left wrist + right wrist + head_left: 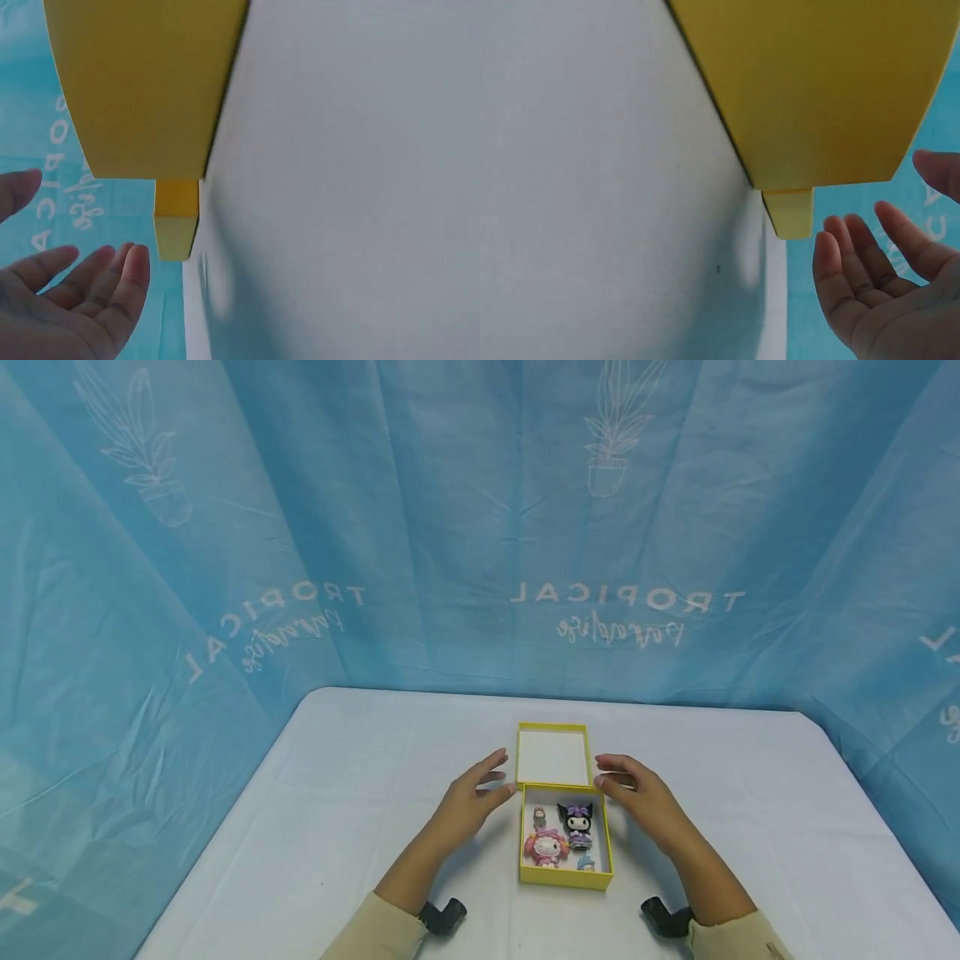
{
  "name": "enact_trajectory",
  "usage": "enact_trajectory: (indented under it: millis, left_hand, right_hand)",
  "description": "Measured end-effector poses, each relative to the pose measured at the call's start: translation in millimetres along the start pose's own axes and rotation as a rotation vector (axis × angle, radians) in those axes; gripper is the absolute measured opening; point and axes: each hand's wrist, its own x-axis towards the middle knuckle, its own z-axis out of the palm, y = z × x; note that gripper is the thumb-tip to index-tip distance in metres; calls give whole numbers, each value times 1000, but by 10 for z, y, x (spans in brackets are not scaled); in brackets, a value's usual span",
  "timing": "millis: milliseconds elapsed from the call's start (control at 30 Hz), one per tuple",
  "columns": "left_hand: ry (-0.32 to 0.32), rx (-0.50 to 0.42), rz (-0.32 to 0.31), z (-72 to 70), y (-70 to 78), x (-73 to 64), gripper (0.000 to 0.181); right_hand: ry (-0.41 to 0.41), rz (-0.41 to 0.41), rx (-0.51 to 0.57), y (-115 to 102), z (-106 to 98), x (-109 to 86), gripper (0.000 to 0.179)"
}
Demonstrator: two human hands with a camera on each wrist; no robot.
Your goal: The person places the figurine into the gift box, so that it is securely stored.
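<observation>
A yellow box (566, 878) sits on the white-covered table, its top uncovered. Inside lie a pink figurine (547, 847), a black-and-purple figurine (578, 827), a small brownish figurine (539, 817) and a blue-topped one (586, 862). Directly behind the box is its yellow-rimmed lid (553, 757), white inside facing up. My left hand (467, 806) is at the left of the box and lid, fingers loosely extended and holding nothing. On the other side, my right hand (648, 802) mirrors it, fingertips close to the lid's right edge. Both wrist views show the box's yellow side (150, 90) beyond empty, relaxed fingers.
White cloth (360, 793) covers the table. Blue curtains (465, 527) printed with plants and lettering hang behind and at both sides. Black wrist-worn devices (442, 917) sit at the cuffs of the beige sleeves (378, 931).
</observation>
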Motion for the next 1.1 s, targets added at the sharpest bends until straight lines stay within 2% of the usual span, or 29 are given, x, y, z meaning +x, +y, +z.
enact_trajectory:
  millis: [267,633,867,1100]
  left_hand:
    - [32,-57,-84,51,-16,184,63]
    - [-14,-119,-131,97,-122,384,66]
    - [-45,-208,-146,100,-165,445,70]
    - [-69,-243,-167,128,-143,449,71]
  right_hand:
    - [7,48,6,32,4,94,57]
    - [-11,22,83,112,69,190,63]
    - [-27,31,106,139,88,223,68]
    - [-95,51,90,92,76,217,69]
